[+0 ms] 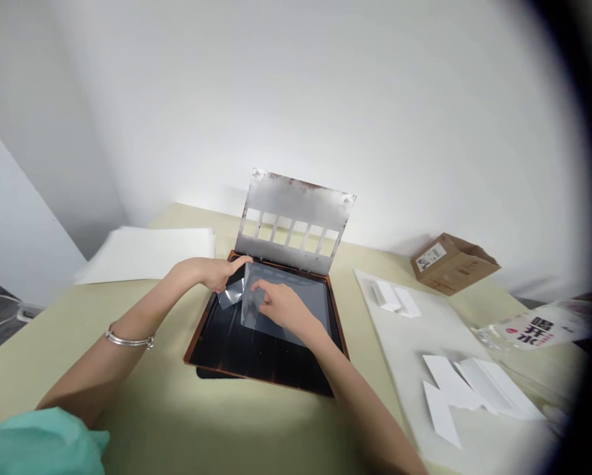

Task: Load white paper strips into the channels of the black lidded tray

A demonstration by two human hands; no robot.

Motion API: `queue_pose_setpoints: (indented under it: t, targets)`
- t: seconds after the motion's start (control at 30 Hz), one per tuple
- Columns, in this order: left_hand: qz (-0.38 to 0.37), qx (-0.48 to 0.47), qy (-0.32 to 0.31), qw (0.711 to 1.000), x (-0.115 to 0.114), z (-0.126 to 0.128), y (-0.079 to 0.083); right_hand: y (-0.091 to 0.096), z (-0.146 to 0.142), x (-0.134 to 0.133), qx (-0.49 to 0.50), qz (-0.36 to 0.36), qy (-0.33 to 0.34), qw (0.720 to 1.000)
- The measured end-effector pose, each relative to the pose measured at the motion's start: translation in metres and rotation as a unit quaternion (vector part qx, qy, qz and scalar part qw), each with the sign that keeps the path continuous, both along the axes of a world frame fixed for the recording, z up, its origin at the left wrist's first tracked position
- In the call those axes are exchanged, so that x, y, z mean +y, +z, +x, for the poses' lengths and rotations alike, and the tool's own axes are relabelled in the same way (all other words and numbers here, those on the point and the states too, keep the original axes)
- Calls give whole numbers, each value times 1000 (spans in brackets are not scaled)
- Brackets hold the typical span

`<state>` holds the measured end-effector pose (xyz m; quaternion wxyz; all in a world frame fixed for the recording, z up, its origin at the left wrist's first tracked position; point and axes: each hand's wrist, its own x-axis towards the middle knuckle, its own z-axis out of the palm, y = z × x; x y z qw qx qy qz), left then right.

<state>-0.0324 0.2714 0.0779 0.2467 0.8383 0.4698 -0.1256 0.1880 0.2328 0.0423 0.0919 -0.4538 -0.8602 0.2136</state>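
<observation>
A dark tray with a brown rim (211, 323) lies on the table, and a hinged metal plate with several slots (296, 221) stands open at its far edge. A translucent plastic sheet (305, 300) rests in the tray's far half. My right hand (280, 305) presses flat on that sheet with fingers spread. My left hand (221, 272) grips the sheet's upper left corner, where a peeled film flap (230, 295) curls away. A metal bangle (127, 340) circles my left wrist.
A stack of white paper (147, 254) lies at the back left. A white board (424, 336) on the right carries folded white strips (474, 389) and small white pieces (394, 298). Behind it sits a cardboard box (451, 262); a printed plastic bag (533, 330) lies far right.
</observation>
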Motion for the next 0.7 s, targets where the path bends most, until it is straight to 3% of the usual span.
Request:
queue_pose_setpoints:
  t: [0.37, 0.7]
  targets:
    - [-66, 4, 31, 997, -4, 2, 12, 5, 6, 1, -24, 8, -18, 1000]
    - [-59, -103, 17, 993, 1, 1, 4, 13, -4, -6, -37, 4, -2, 999]
